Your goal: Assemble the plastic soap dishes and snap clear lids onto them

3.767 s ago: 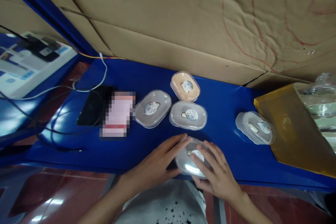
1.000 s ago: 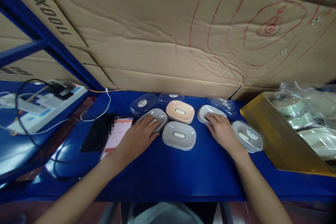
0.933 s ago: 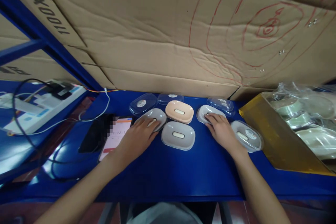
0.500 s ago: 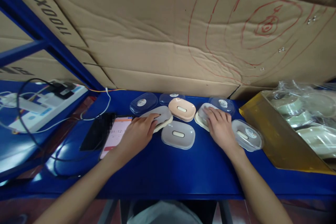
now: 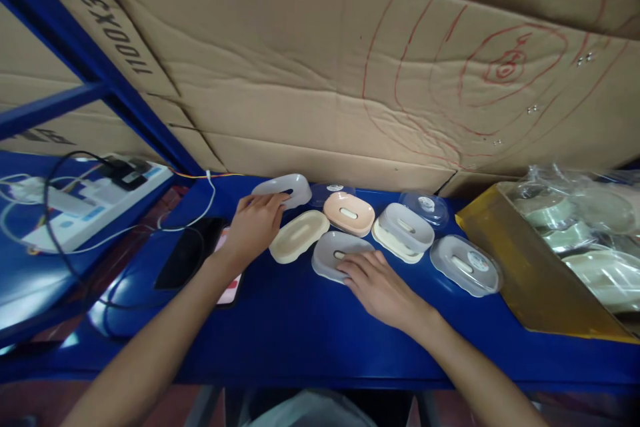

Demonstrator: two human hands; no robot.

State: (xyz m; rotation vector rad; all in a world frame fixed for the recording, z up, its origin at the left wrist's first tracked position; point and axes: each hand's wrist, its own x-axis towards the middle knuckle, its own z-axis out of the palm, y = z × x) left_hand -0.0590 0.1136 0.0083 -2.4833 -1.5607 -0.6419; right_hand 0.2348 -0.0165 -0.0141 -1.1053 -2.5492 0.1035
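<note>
My left hand (image 5: 254,223) is closed on the near edge of a grey oval soap dish tray (image 5: 295,188) with an open slot, tilted at the back left. Just in front of it lies a bare cream base (image 5: 300,235). My right hand (image 5: 383,285) has its fingers curled over the right part of another grey soap dish (image 5: 325,255), fingertips by its pale centre insert; the thumb is hidden. Behind that dish sits a peach soap dish (image 5: 357,203). To the right, a grey soap dish (image 5: 404,221) rests on a cream base (image 5: 390,241).
Clear lids (image 5: 425,209) lie along the back. A lidded grey dish (image 5: 463,273) stands beside a carton (image 5: 505,267) of wrapped dishes. At left are a phone (image 5: 231,290) partly under my forearm, a dark flat object (image 5: 183,260), cables and a power strip (image 5: 85,210).
My left hand has lifted the grey tray off its cream base and carried it back and left. My right hand has left the right-hand grey dish for the middle one.
</note>
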